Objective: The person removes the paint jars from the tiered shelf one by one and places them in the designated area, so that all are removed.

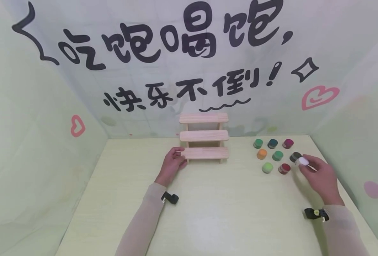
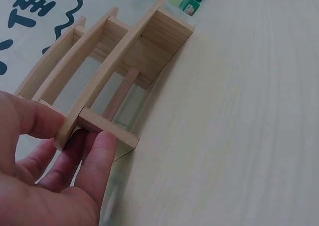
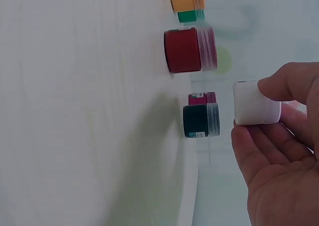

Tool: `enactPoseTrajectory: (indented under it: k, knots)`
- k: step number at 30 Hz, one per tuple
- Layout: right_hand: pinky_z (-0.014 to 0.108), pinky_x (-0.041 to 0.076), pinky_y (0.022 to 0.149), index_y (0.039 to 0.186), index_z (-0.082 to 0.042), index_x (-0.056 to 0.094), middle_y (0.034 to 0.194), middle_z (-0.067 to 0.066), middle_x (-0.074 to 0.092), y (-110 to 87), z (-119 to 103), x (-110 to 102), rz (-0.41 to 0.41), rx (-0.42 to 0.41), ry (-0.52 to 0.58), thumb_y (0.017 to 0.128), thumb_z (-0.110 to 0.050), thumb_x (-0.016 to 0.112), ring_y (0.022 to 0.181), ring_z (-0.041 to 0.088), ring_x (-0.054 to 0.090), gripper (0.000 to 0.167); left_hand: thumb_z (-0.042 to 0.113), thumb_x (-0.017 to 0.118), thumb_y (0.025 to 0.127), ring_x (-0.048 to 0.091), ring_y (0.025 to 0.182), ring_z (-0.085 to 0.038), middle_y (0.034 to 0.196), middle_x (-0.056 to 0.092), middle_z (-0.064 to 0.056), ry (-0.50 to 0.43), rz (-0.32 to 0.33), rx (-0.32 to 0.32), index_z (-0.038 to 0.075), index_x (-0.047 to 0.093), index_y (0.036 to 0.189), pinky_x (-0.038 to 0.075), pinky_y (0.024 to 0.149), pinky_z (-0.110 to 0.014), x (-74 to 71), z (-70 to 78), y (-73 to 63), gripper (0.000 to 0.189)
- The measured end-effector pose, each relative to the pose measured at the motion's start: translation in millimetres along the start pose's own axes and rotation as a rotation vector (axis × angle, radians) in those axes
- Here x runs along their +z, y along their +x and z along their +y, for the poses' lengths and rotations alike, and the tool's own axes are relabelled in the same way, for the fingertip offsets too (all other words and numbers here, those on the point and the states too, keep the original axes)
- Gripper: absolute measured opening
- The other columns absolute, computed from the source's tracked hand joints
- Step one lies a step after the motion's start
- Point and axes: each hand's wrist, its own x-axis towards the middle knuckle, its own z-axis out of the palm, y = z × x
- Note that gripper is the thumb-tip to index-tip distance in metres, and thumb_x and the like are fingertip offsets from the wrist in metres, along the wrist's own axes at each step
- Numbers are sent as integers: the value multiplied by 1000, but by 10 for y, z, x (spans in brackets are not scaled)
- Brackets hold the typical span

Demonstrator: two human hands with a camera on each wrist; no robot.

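Note:
A small wooden three-tier stand (image 1: 205, 153) stands against the back wall. My left hand (image 1: 173, 164) pinches the left end of its lowest step; in the left wrist view the thumb and fingers wrap that corner of the stand (image 2: 107, 76). My right hand (image 1: 322, 177) holds a small white paint jar (image 3: 249, 104) between thumb and fingers, raised off the table. Just beyond it sits a black-looking jar (image 1: 295, 156), partly covered by the white one in the head view. Beside these is a dark red jar (image 1: 284, 169).
More paint jars stand in loose rows at the right: light green (image 1: 267, 168), orange (image 1: 262, 154), green (image 1: 277, 155), teal (image 1: 272, 143) and magenta (image 1: 288, 143) among them. A cloth backdrop (image 1: 144, 124) with black lettering rises behind the pale table (image 1: 208, 213).

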Motion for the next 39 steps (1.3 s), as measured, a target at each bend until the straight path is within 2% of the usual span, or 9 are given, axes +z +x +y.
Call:
enactPoseTrajectory:
  k: [7,11,15,20,22,27,29,34,39]
  knots:
    - [-4,49,76,141,5,60,119,-33,58,-13,152,-77,-43,29,-26,100,-28,74,95,-34,44,55,-1,64,99,68,104,-22,111,57,-9,-2,11,-3,12,62,132,65,99,-35,9,14,-14,36]
    - [-1,51,70,141,5,61,134,7,71,-20,201,-94,-85,58,-85,101,-32,73,91,-35,42,56,-1,64,99,68,104,-22,112,58,-9,-1,13,-4,11,62,133,64,100,-36,15,17,-10,37]
    - [3,52,66,142,5,60,141,36,59,-16,250,-101,-117,81,-111,102,-32,72,89,-33,40,56,-1,64,98,68,104,-23,111,58,-9,1,12,0,11,62,133,64,101,-38,25,5,4,37]
    - [1,50,68,143,3,60,140,36,61,0,310,-95,-140,98,-142,103,-32,71,93,-19,47,55,-1,64,98,67,105,-23,110,57,-8,2,9,2,10,62,133,64,100,-38,31,-7,14,37]
    - [0,48,68,144,3,59,140,36,61,5,316,-97,-151,101,-143,103,-31,70,101,3,66,55,-1,64,99,68,105,-23,111,58,-9,4,7,2,11,62,134,64,100,-37,35,-15,26,37]
    - [-1,45,69,142,5,60,138,37,61,-9,318,-98,-148,80,-131,103,-30,71,97,-13,60,54,0,64,99,68,104,-23,113,59,-9,7,4,-1,11,62,134,64,100,-37,47,-28,33,37]
    - [-2,45,70,142,5,60,137,37,61,-10,324,-111,-144,68,-126,102,-31,72,91,-29,37,55,0,64,99,68,104,-23,114,59,-10,7,-1,-3,11,62,134,65,99,-36,55,-32,25,37]
    - [-2,47,72,146,5,56,141,36,58,44,226,-153,-123,67,-88,102,-37,71,92,-30,42,62,0,63,101,69,109,-26,119,60,-14,1,-12,0,10,60,137,64,102,-36,45,0,-6,38]
    - [-3,49,75,145,1,59,132,3,69,88,-72,-191,-45,56,-37,101,-39,72,92,-30,49,61,1,64,101,69,114,-29,125,62,-17,33,-23,13,10,59,139,63,104,-37,-11,31,-24,39]
